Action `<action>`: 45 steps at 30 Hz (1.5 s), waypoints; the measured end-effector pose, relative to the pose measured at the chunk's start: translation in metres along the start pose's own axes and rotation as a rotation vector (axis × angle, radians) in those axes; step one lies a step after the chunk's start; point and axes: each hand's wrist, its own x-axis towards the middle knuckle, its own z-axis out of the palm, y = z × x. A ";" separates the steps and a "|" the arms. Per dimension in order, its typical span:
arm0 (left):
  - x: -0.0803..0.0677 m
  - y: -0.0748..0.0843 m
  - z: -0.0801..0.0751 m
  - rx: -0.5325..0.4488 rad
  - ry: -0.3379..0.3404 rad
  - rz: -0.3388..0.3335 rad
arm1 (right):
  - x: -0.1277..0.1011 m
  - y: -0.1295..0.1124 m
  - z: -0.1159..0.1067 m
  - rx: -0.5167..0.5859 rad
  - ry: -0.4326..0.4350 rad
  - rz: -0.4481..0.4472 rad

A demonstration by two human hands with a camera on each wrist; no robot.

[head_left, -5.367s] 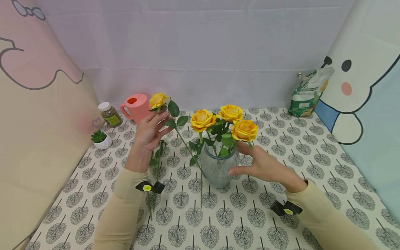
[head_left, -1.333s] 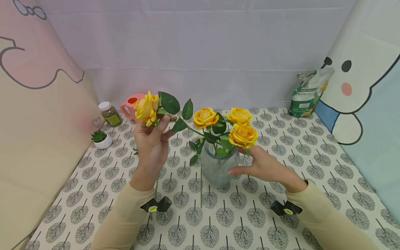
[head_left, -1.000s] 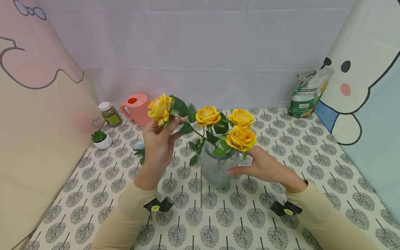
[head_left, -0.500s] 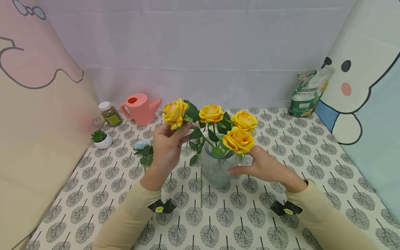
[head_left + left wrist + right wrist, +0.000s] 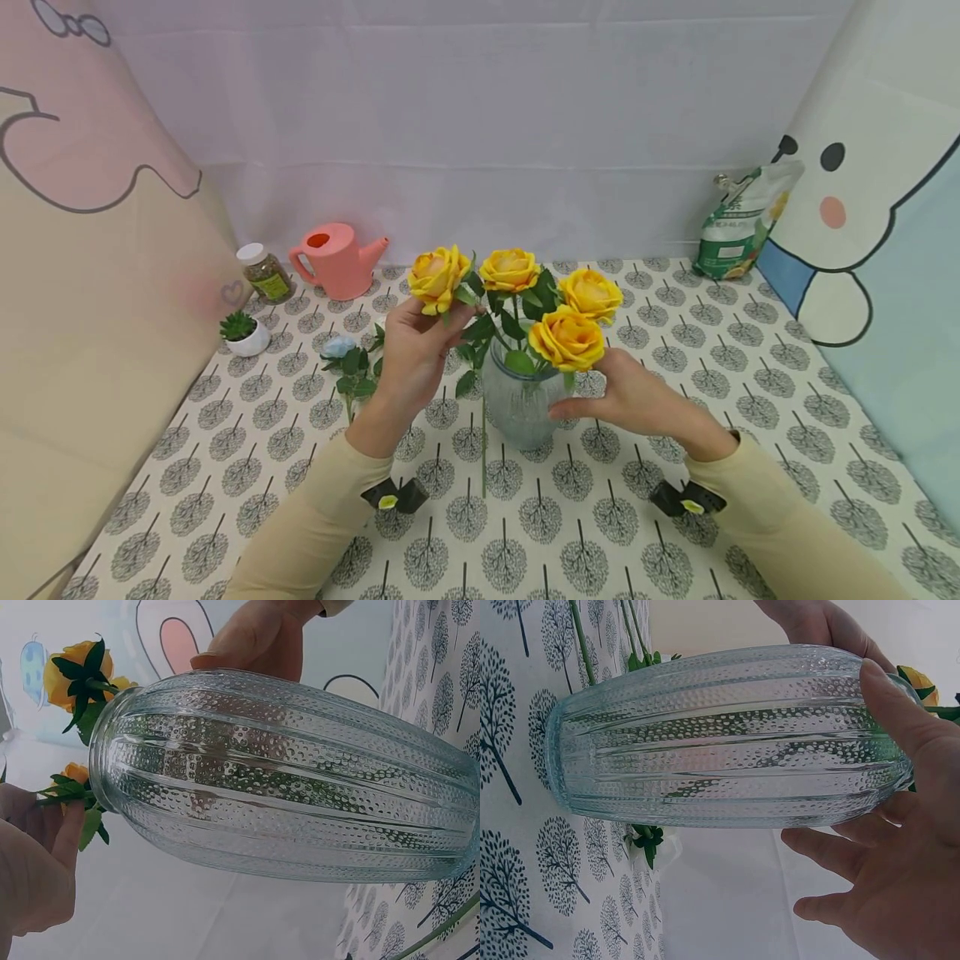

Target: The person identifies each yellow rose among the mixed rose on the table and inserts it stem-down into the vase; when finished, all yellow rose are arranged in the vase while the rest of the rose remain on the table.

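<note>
In the head view a ribbed, bluish glass vase point(image 5: 525, 421) stands upright on the cloth, its dimpled wall filling both wrist views. My left hand point(image 5: 412, 354) pinches the stem of a yellow rose point(image 5: 438, 279) just under its bloom, left of the vase mouth; the stem slants towards the rim. Three more yellow roses, including a front one point(image 5: 567, 337), rise from the vase with green leaves. With thumb and fingers spread round the upper wall, my right hand point(image 5: 637, 396) holds the vase steady; part of the fingers is hidden behind the roses.
A pale blue rose point(image 5: 339, 347) lies left of my left hand, its stem partly hidden by the arm. A green stem point(image 5: 483, 458) lies in front of the vase. Behind stand a pink watering can point(image 5: 337, 262), a jar point(image 5: 266, 275), a potted succulent point(image 5: 243, 335) and a clipped bag point(image 5: 742, 225).
My left hand has moved right with its rose, closer to the vase, uncovering the watering can's spout and the blue rose. The roses in the vase have shifted slightly. My right hand stays put.
</note>
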 end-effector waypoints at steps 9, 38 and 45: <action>-0.003 -0.007 0.003 0.189 -0.005 -0.028 | -0.001 0.000 -0.001 -0.013 -0.003 0.017; 0.009 -0.013 -0.018 0.271 -0.340 -0.175 | -0.001 -0.002 -0.001 -0.024 -0.008 0.013; 0.010 -0.009 -0.026 0.336 -0.365 -0.222 | -0.001 -0.002 -0.001 -0.020 -0.015 0.016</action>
